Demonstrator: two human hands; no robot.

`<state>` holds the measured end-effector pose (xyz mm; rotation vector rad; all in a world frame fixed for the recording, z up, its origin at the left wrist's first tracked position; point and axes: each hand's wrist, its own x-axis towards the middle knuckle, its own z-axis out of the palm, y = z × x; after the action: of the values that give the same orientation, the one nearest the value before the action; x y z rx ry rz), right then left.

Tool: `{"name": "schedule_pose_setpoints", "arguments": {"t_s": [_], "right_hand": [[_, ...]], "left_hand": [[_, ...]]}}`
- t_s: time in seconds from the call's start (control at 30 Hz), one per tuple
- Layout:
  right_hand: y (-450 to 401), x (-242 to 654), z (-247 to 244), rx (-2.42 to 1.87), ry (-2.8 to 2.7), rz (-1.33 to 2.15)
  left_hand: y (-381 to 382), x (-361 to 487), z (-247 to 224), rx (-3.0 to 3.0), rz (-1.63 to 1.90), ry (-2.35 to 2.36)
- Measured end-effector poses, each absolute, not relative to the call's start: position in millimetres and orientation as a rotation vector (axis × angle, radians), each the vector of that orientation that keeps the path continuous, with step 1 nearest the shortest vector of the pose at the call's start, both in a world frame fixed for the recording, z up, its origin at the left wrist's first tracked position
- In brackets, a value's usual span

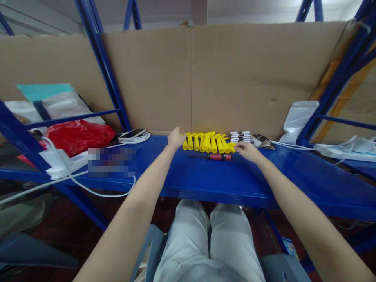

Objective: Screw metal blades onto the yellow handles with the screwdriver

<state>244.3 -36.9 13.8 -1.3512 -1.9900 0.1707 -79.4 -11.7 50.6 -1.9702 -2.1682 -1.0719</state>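
Yellow pieces [208, 144] already form a row on the tabletop [205, 178]; what remains is unclear. Left hand [176, 138] and right hand [246, 150] flank them, each grip's hold impossible to tell.

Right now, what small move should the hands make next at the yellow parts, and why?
I'd probably ease the left hand and right hand slightly inward to even up the yellow parts: the hands sit at opposite ends of the row, whose parts slant at different angles.

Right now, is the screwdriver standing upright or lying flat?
Lying flat. The screwdriver stretches sideways along the blue tabletop, red handle right, thin shaft left, in front of the yellow parts.
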Motion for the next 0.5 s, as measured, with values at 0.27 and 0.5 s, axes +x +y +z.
{"name": "schedule_pose_setpoints", "arguments": {"t_s": [0.27,0.5], "right_hand": [[-35.4,245.4,11.3,-1.344,-2.0,0.168],[-40.9,241.6,15.2,-1.413,-1.986,0.203]], "left_hand": [[-41.6,-149.4,38.3,-1.526,-1.056,-2.422],[-55.9,-178.4,33.9,-1.213,-0.981,-2.666]]}}
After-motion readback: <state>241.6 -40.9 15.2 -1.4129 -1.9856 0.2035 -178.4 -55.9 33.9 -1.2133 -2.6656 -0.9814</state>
